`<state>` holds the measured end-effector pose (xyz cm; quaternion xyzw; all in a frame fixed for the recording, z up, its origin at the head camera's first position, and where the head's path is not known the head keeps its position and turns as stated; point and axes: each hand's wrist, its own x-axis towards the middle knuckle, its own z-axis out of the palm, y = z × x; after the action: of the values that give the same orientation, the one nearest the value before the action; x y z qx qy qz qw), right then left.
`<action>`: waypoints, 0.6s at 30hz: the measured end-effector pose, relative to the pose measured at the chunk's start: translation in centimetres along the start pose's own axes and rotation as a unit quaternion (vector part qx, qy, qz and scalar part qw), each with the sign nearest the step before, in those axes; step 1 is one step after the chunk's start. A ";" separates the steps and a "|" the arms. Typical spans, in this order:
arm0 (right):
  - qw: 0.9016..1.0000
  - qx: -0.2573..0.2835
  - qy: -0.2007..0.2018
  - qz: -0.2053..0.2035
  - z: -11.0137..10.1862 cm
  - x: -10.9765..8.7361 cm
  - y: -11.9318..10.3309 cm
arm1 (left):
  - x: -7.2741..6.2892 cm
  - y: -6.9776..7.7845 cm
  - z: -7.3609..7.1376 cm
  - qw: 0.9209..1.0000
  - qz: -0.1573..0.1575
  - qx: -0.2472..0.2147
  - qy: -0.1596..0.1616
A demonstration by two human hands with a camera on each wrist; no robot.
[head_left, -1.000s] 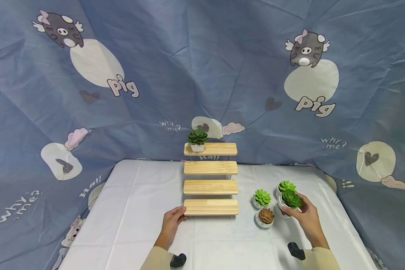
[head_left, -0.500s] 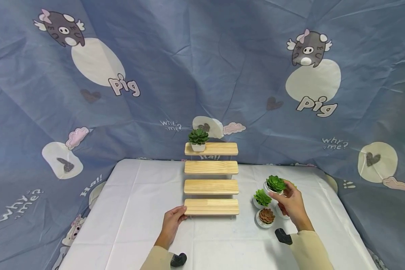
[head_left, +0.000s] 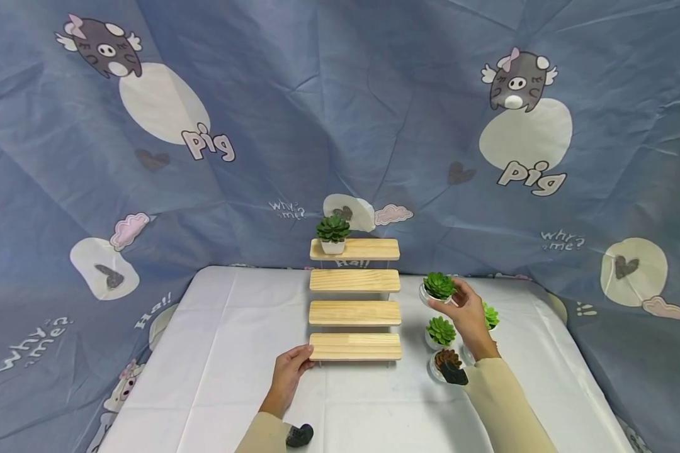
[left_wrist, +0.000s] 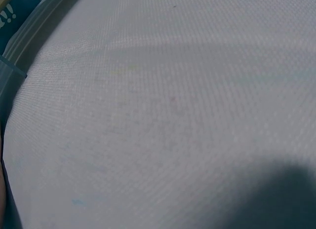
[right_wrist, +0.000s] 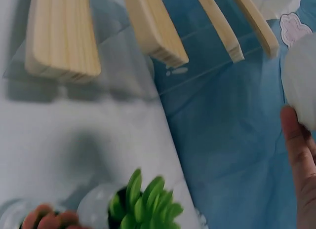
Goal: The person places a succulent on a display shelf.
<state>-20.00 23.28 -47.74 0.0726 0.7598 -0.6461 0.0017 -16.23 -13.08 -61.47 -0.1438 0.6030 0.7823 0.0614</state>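
Observation:
My right hand (head_left: 471,319) holds a dark green potted succulent (head_left: 439,286) in a round white pot, raised right of a four-tier wooden display shelf (head_left: 355,313). In the right wrist view, fingers (right_wrist: 297,150) lie against the white pot (right_wrist: 302,81). At the shelf's lowest board, my left hand (head_left: 288,375) grips the left end, thumb over the top. A green succulent (head_left: 332,231) in a square white pot stands at the left of the top board. The left wrist view shows mostly white cloth (left_wrist: 158,100).
Below the right hand stand a bright green succulent (head_left: 441,331) and a brown one (head_left: 445,360), partly covered by the black wrist camera (head_left: 455,374). Another bright green succulent (head_left: 490,316) shows behind the wrist. Blue printed cloth (head_left: 283,126) hangs behind the white-covered table (head_left: 232,352).
My right hand has lifted the dark green succulent away from the other pots and carried it left and farther back, toward the shelf. The left hand stays on the bottom board.

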 end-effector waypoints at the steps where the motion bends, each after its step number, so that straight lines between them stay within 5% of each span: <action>1: 1.000 -0.001 -0.001 -0.004 0.3 0.2 -0.2 | 0.0 0.0 0.0 1.000 -0.001 -0.001 -0.001; 18: 0.995 -0.003 -0.039 -0.097 4.4 3.8 -3.4 | 0.0 0.1 -0.2 1.000 -0.009 -0.005 -0.006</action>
<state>-24.53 18.85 -45.51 -0.0265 0.7644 -0.6434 -0.0315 -16.24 -13.30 -61.42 -0.1449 0.5972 0.7857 0.0710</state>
